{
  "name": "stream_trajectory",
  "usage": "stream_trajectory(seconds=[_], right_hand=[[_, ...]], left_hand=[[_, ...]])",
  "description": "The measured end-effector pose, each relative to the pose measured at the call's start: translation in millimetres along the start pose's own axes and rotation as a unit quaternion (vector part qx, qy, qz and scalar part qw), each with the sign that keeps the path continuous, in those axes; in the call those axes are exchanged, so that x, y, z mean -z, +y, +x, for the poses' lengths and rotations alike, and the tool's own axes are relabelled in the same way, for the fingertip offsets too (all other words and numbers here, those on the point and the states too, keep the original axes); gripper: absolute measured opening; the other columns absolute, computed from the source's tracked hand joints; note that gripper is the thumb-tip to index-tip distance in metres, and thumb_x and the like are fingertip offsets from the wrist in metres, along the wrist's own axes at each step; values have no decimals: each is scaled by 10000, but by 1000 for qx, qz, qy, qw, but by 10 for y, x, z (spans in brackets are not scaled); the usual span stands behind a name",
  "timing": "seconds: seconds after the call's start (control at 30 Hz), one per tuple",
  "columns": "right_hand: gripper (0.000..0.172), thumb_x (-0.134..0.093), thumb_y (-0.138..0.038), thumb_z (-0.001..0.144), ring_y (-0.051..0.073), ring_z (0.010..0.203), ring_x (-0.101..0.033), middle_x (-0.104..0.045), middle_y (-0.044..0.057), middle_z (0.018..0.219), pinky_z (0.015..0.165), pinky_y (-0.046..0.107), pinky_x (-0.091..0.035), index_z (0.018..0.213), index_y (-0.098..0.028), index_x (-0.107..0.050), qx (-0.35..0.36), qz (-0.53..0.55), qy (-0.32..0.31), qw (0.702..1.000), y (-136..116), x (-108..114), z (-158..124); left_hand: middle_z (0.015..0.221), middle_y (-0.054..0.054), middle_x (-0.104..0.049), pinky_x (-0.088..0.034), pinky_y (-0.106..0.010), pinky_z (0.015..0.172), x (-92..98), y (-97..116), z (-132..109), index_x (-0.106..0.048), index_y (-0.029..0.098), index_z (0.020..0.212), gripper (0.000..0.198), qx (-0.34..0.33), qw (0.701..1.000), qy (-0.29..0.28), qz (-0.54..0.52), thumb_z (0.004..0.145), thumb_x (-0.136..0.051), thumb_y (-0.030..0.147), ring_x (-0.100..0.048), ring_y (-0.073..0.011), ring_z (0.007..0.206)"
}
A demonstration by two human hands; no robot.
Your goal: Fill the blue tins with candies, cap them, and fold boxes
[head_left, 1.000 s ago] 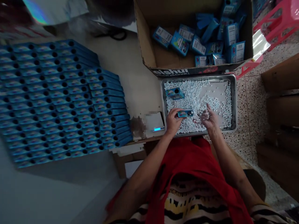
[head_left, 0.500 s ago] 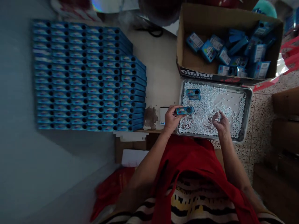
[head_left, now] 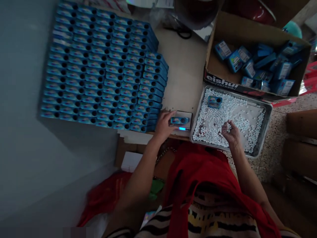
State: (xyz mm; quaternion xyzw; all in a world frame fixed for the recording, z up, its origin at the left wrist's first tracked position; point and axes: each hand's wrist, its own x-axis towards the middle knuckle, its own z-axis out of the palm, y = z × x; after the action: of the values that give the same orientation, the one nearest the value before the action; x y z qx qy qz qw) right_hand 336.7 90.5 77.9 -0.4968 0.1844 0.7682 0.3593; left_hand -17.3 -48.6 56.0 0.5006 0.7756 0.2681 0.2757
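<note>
My left hand (head_left: 163,124) grips a small blue box (head_left: 179,120) and rests it on a small white scale (head_left: 182,119) with a lit blue display. My right hand (head_left: 229,132) is curled over the white pellets (head_left: 213,122) in a metal tray (head_left: 265,127), fingers closed on a few of them. A second small blue box (head_left: 214,101) lies on the pellets at the tray's far left.
Rows of stacked blue boxes (head_left: 104,69) cover the table on the left. A cardboard carton (head_left: 223,81) with loose blue boxes stands behind the tray. Brown cartons (head_left: 300,145) sit on the speckled floor at right. A red apron covers my lap.
My left hand carried the blue box leftward out of the tray and onto the scale. My right hand stayed over the pellets. The view shifted left.
</note>
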Motion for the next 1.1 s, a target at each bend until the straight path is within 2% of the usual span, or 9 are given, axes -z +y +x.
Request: stream_trajectory(seconds=[0.07,0.13,0.2,0.27,0.37,0.57,0.77,1.0,1.1], right_hand=[[372,-483,-359,1126,75,484,-493,-550,-50,625,418,157,-411,794,-216,-569,14,16,-38,999,-73,-10,-33],[388,-512,-366,1118,68,442,-426,-482,-74,575,386,159,-350,760,-220,-545,32,28,-89,995,-131,-40,-56],[365,-569,-339,1094,66,433,-388,-422,-91,553,384,160,-338,749,-224,-543,59,31,-139,988,-160,-125,-65],[339,-636,-313,1057,69,468,-406,-428,-87,575,417,161,-380,743,-227,-541,94,29,-176,979,-172,-278,-65],[313,-671,-311,1033,83,614,-534,-569,-40,707,552,181,-503,755,-230,-551,167,17,-197,966,-192,-601,-43],[302,-708,-383,999,103,681,-541,-542,-43,725,699,226,-530,764,-238,-583,332,-82,-215,915,-104,-1073,61],[281,-762,-347,936,120,729,-534,-565,-29,742,750,226,-493,727,-248,-601,481,-231,-159,831,178,-967,59],[104,-726,-300,950,164,922,-604,-672,2,908,889,273,-531,849,-275,-725,485,-289,-136,814,330,-708,58],[21,-744,-302,921,191,1042,-629,-715,13,1012,983,310,-539,909,-294,-759,455,-301,-169,821,407,-649,33]], left_hand=[[1324,-120,-648,-490,-550,1151,-69,298,138,-579,270,1501,983,-15,998,38,51,625,-1024,313,-608,-396,1289],[1360,-143,-652,-480,-555,1159,-294,688,445,-517,271,1551,1031,-57,996,53,46,652,-1019,331,-597,-405,1304],[1458,-159,-623,-461,-533,1192,-639,1076,854,-494,255,1562,962,-113,993,32,11,727,-971,273,-575,-383,1360],[1443,-152,-644,-480,-499,1179,-985,1372,1223,-586,233,1463,799,-134,990,-33,-19,748,-940,197,-595,-353,1357],[1271,-98,-730,-543,-429,1081,-1266,1589,1447,-713,227,1253,499,-132,981,-141,-25,792,-876,125,-673,-294,1230],[1176,-74,-745,-538,-395,1047,-1078,1770,1037,-759,238,1207,389,-160,980,-119,26,833,-814,146,-672,-268,1160],[1081,-91,-742,-549,-410,956,-1052,1905,814,-789,231,1115,285,-153,979,-128,51,847,-770,138,-666,-283,1089],[1053,-108,-746,-559,-407,910,-1132,1876,704,-789,217,1105,262,-106,989,-95,29,846,-766,182,-683,-284,1034],[1021,-104,-751,-563,-407,930,-1154,1822,728,-795,212,1071,213,-108,989,-99,-6,858,-783,217,-692,-280,1016]])
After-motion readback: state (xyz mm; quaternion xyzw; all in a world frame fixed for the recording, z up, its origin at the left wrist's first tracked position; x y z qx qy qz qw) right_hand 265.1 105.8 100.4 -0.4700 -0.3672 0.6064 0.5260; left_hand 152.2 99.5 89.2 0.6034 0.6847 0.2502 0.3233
